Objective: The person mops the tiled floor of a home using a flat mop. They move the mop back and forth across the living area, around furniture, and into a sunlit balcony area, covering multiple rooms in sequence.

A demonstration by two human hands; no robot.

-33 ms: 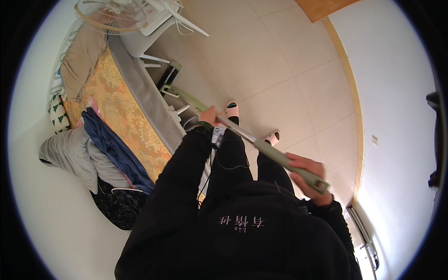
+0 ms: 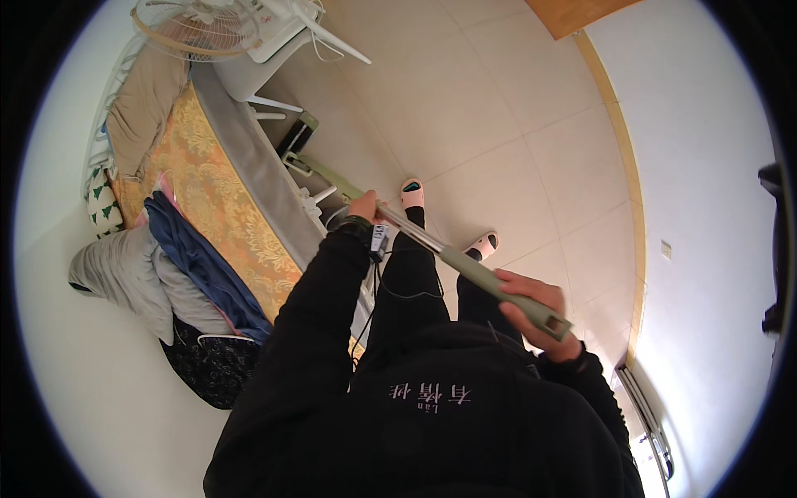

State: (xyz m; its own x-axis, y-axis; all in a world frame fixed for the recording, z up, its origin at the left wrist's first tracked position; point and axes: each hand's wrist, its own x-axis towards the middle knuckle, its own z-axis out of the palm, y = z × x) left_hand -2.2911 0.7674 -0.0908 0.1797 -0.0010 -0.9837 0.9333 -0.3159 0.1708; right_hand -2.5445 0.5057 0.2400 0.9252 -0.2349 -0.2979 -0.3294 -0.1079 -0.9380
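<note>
A long mop with a green grip and a bare metal middle slants across in front of my legs. My left hand is closed round its shaft where the metal meets the lower green part. Near the upper end, my right hand grips the green handle, the thumb and fingers lying along either side. At the far left end, the green and black mop head rests low by the bed's side, next to white chair legs; part of it is in shadow.
A bed with a yellow patterned cover lies along the left, holding clothes and a pillow. A white chair carries a fan. Tiled floor runs to the white wall on the right.
Both hands and the mop's handle have shifted slightly left, the right hand most. The mop head has moved a little down-left toward the bed.
</note>
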